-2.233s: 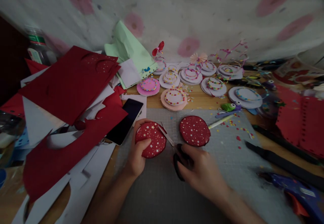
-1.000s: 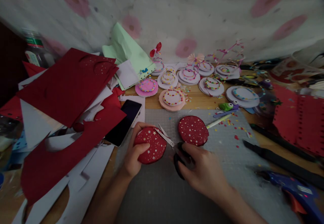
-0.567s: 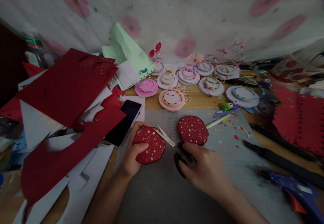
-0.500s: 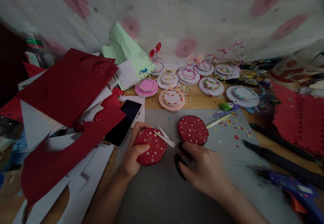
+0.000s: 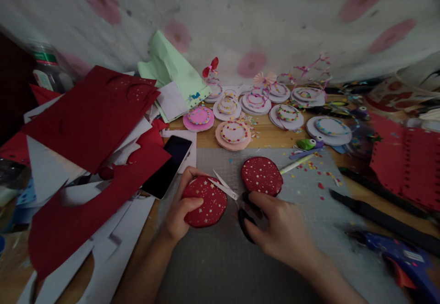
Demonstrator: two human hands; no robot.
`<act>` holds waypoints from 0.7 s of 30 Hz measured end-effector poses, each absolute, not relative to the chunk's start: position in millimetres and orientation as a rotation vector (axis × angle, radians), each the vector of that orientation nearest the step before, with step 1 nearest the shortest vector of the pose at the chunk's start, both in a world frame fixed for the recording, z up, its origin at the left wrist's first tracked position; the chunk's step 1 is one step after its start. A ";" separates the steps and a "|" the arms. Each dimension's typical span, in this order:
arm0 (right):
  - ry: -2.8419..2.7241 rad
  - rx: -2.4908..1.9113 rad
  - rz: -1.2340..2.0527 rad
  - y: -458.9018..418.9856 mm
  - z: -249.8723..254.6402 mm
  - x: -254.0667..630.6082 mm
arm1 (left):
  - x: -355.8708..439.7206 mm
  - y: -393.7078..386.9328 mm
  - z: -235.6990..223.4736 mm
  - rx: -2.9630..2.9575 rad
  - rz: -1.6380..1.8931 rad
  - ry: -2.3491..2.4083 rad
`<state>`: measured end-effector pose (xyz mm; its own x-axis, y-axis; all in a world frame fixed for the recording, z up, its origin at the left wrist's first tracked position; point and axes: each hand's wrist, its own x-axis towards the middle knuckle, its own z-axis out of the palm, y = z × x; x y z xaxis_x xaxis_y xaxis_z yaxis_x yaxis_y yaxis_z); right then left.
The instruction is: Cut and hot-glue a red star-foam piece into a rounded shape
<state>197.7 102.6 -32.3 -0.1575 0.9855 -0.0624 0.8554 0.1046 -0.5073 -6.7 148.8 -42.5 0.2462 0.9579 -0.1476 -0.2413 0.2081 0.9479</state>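
Observation:
My left hand [image 5: 180, 210] pinches a round red disc with white stars [image 5: 208, 203], thumb on top and fingers behind it. Black-handled scissors [image 5: 229, 192] are in my right hand [image 5: 280, 224], with fingers through the loops. Their blades stand apart at the disc's upper right edge; whether they touch it I cannot tell. A second red starry disc [image 5: 261, 176] lies on the grey cutting mat [image 5: 202, 267], just beyond my right hand.
Red and white paper sheets [image 5: 92, 116] pile up at left, beside a phone [image 5: 175, 157]. Several bead-trimmed round paper pieces [image 5: 233, 132] stand at the back. A pale pen [image 5: 297, 163], a black cutter [image 5: 381, 217] and a blue glue gun [image 5: 395, 253] lie at right.
The disc in my left hand has shifted very slightly down and turned a little. The scissors have barely moved, their blades still apart.

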 end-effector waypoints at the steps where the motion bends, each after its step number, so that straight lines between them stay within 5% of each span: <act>1: -2.099 -1.810 0.627 102.9 -32.4 198.0 | -6.5 149.0 -41.8 0.984 1.025 0.921; 21: -2.149 -1.841 0.436 103.7 -38.7 202.8 | -6.6 156.4 -53.6 1.018 1.075 1.111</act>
